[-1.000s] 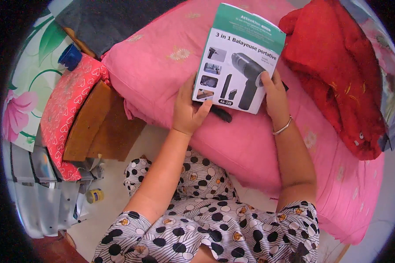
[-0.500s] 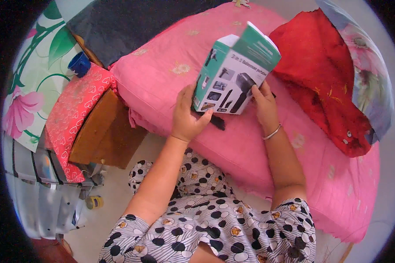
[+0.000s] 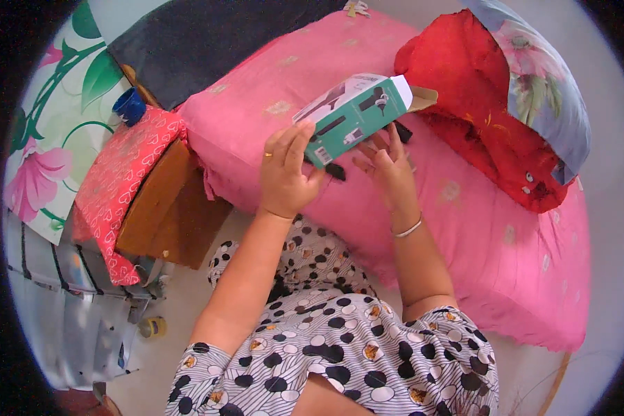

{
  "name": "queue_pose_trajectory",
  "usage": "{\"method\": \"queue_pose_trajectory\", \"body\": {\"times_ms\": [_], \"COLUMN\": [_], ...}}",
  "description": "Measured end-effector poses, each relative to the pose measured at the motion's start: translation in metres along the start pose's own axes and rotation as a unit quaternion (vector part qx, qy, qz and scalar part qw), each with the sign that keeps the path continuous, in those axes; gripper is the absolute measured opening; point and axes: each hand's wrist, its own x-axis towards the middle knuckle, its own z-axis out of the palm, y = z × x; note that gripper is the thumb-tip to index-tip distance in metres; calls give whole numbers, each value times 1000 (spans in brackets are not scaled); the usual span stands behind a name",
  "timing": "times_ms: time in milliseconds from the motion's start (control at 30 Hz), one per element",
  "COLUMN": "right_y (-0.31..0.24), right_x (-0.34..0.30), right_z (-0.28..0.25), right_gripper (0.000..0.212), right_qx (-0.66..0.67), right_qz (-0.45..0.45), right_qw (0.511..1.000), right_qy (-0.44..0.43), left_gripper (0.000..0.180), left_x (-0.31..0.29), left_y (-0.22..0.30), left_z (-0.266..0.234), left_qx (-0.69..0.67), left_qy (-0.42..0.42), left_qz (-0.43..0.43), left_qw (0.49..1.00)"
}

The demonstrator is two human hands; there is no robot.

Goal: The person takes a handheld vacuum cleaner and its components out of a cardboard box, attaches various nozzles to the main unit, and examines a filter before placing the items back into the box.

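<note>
A green-and-white cardboard box (image 3: 357, 128) with pictures of devices on its sides is tilted over the pink bed. Its right end is open, with a brown flap (image 3: 423, 99) sticking out. My left hand (image 3: 289, 163) is closed round the box's left end, thumb underneath. By the lower right edge of the box is my right hand (image 3: 390, 170), its fingers apart and the index finger raised against or close to the cardboard. On the bed below lie a black object (image 3: 335, 171) and another dark object (image 3: 403, 132), both partly hidden and too small to name.
The pink bed (image 3: 464, 256) carries a red cloth (image 3: 457, 76) and a flowered grey-blue pillow or cloth (image 3: 534, 69) at the right. At the left, a wooden cabinet (image 3: 166, 215) under a red heart-patterned cover holds a blue cup (image 3: 129, 106). A small yellow jar (image 3: 152, 327) stands on the floor.
The box has turned, so its green side now faces up and its open end points right. My right hand has come off the box's front and spread its fingers; my left keeps its grip.
</note>
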Motion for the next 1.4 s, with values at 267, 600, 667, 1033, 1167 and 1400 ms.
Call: {"method": "queue_pose_trajectory", "body": {"times_ms": [267, 600, 667, 1033, 1167, 1400], "right_y": [5, -13, -14, 5, 11, 41], "right_x": [-55, -75, -80, -116, -130, -135], "right_z": [10, 18, 18, 8, 16, 28], "right_gripper": [57, 73, 76, 95, 92, 65], "right_qx": [180, 190, 190, 56, 19, 70], "right_qz": [0, -57, -57, -122, -98, -9], "right_qw": [982, 980, 980, 989, 992, 997], "right_qy": [-63, -13, -4, -54, -78, 28], "left_gripper": [53, 34, 40, 97, 89, 75], "left_x": [-46, -64, -63, -84, -111, -123], "left_y": [64, 113, 107, 44, 46, 40], "left_z": [-8, -31, -38, -82, -94, -108], "left_qx": [-11, 25, 27, -9, 20, -27], "left_qy": [16, -90, -91, -154, -111, -101], "left_qz": [82, 101, 75, -158, -147, -132], "left_qw": [996, 991, 993, 975, 983, 986]}}
